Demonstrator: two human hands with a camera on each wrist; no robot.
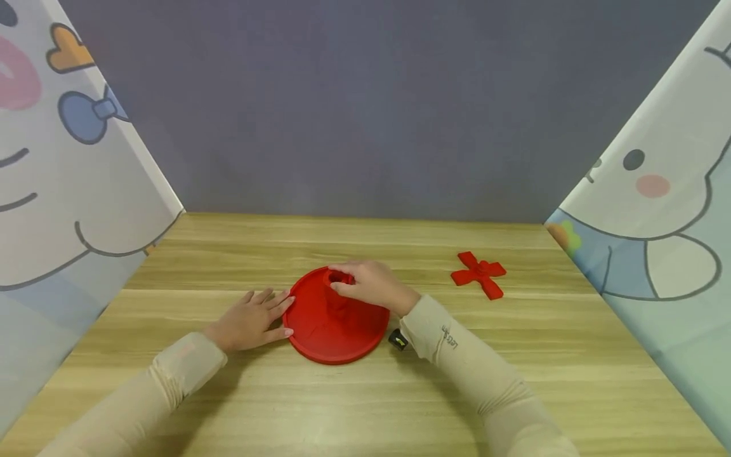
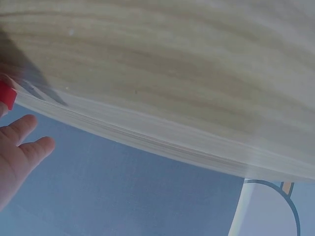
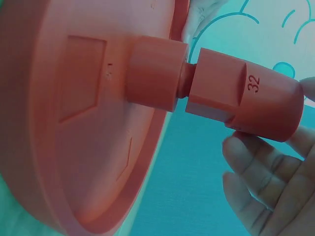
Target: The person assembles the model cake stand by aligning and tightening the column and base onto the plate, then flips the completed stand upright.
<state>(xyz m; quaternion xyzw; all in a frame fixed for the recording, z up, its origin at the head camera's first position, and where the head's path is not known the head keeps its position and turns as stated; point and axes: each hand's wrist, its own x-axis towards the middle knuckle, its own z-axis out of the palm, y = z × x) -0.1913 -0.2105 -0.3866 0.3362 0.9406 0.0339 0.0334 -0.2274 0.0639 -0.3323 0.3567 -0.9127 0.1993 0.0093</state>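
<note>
A round red plastic base (image 1: pixel 314 333) with a raised rim lies on the table, a short post (image 3: pixel 156 73) standing at its centre. On that post sits a red plastic fitting (image 3: pixel 256 93) with flat sides and a "32" on it. My right hand (image 1: pixel 374 285) grips the fitting's upper end between thumb and fingers. A narrower neck shows between post and fitting in the right wrist view. At the base's left rim rests my left hand (image 1: pixel 248 322), fingers extended and fingertips touching the edge. Only part of that hand (image 2: pixel 15 162) shows in the left wrist view.
A red four-armed cross piece (image 1: pixel 480 274) lies on the wooden table (image 1: pixel 274 406) to the right. Beside the right cuff is a small black object (image 1: pixel 398 339). A grey panel (image 1: pixel 365 108) stands behind, with cartoon-printed sheets on both sides.
</note>
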